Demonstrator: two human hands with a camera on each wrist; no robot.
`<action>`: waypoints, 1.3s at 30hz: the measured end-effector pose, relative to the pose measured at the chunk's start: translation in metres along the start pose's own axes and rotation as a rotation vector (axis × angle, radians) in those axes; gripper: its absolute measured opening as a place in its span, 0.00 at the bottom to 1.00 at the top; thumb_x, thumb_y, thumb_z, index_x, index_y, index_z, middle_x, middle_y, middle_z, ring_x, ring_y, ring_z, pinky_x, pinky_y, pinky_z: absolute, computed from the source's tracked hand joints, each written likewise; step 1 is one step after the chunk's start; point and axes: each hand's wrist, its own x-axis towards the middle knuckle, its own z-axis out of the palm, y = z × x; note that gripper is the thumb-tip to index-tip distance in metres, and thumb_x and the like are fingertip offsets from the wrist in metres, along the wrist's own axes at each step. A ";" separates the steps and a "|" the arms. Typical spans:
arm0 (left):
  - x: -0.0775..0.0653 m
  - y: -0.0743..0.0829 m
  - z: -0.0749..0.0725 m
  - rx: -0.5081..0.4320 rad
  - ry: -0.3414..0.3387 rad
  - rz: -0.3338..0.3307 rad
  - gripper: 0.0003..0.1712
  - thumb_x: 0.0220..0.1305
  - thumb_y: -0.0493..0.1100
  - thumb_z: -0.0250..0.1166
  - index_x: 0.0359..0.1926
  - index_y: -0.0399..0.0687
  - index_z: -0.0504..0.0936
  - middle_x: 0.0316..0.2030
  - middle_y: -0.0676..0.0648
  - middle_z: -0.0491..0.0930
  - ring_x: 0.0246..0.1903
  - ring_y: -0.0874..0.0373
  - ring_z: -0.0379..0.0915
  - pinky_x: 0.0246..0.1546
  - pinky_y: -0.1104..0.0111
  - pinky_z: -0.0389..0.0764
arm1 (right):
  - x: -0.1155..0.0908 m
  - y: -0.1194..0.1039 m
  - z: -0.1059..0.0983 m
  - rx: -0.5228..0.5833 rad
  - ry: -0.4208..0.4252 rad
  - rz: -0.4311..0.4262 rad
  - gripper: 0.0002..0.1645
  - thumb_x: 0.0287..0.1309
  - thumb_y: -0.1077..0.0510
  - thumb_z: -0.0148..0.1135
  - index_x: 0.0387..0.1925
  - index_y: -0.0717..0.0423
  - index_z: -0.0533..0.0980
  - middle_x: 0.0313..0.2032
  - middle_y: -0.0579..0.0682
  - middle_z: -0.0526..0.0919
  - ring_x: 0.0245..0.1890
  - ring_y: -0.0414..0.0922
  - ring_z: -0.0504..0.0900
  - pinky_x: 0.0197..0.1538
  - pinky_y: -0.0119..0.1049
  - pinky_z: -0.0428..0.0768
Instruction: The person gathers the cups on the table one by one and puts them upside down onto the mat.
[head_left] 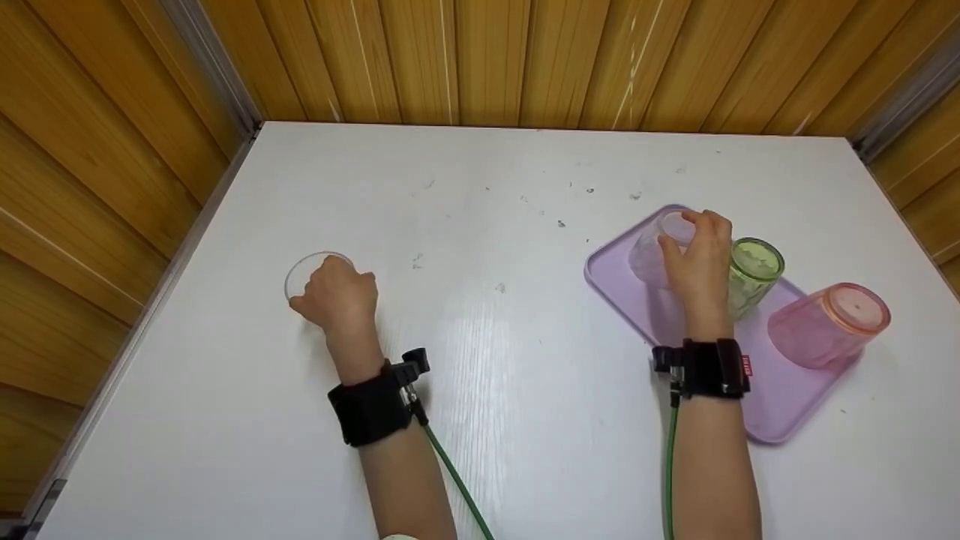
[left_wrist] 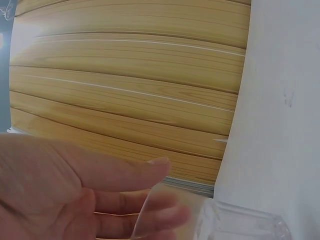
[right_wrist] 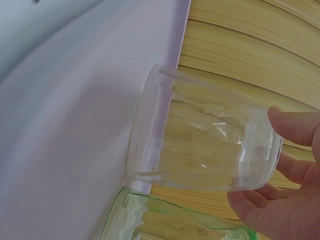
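Observation:
At the left of the table, a clear cup point(left_wrist: 245, 222) stands upright with its rim up. My left hand point(head_left: 337, 292) grips it at the rim; the thumb point(left_wrist: 135, 172) lies near the top edge, and some fingers show through the clear wall. My right hand point(head_left: 701, 262) holds another clear cup point(right_wrist: 210, 135), upside down over the purple tray point(head_left: 619, 277), with thumb and fingers around its base. Close beside that cup is a green cup point(head_left: 754, 274), also upside down. A pink cup point(head_left: 825, 326) sits bottom up at the tray's near right part.
The white table point(head_left: 487, 337) has small dark marks on its surface. Wood-look panels point(head_left: 487, 60) rise behind it and at both sides. Green cables point(head_left: 457, 469) run from the black wrist straps point(head_left: 371, 405) along both forearms.

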 end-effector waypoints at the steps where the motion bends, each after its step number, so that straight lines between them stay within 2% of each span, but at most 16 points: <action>1: 0.000 -0.001 0.000 0.003 -0.008 -0.003 0.12 0.56 0.41 0.60 0.39 0.36 0.78 0.38 0.36 0.81 0.41 0.40 0.76 0.52 0.48 0.61 | 0.000 0.000 0.000 0.001 0.008 -0.004 0.26 0.56 0.61 0.57 0.55 0.69 0.66 0.60 0.66 0.58 0.63 0.60 0.58 0.65 0.47 0.54; 9: 0.004 -0.006 0.003 0.028 -0.074 -0.006 0.13 0.56 0.33 0.49 0.40 0.36 0.77 0.39 0.36 0.80 0.42 0.41 0.76 0.54 0.50 0.60 | -0.001 0.001 0.002 0.033 0.036 -0.047 0.23 0.55 0.64 0.57 0.52 0.70 0.68 0.58 0.67 0.60 0.61 0.60 0.59 0.64 0.48 0.55; 21: 0.006 -0.005 0.003 0.043 -0.079 -0.004 0.16 0.57 0.33 0.50 0.45 0.34 0.76 0.42 0.35 0.79 0.43 0.40 0.75 0.55 0.49 0.61 | -0.003 -0.004 -0.006 0.016 -0.017 0.018 0.28 0.57 0.59 0.55 0.58 0.68 0.63 0.63 0.64 0.55 0.65 0.57 0.54 0.67 0.45 0.53; 32: 0.004 -0.006 0.001 -0.005 -0.018 -0.034 0.13 0.57 0.31 0.48 0.39 0.34 0.78 0.36 0.36 0.80 0.38 0.42 0.77 0.48 0.52 0.68 | -0.005 -0.016 -0.013 0.010 0.106 -0.080 0.26 0.57 0.59 0.56 0.56 0.64 0.66 0.63 0.59 0.59 0.65 0.52 0.55 0.67 0.43 0.50; 39: 0.005 -0.006 -0.001 -0.017 0.043 -0.056 0.16 0.57 0.31 0.51 0.46 0.32 0.76 0.38 0.35 0.80 0.39 0.41 0.77 0.45 0.53 0.70 | -0.004 -0.018 -0.011 0.043 0.164 -0.123 0.23 0.55 0.60 0.58 0.53 0.61 0.70 0.61 0.57 0.64 0.65 0.49 0.57 0.68 0.37 0.37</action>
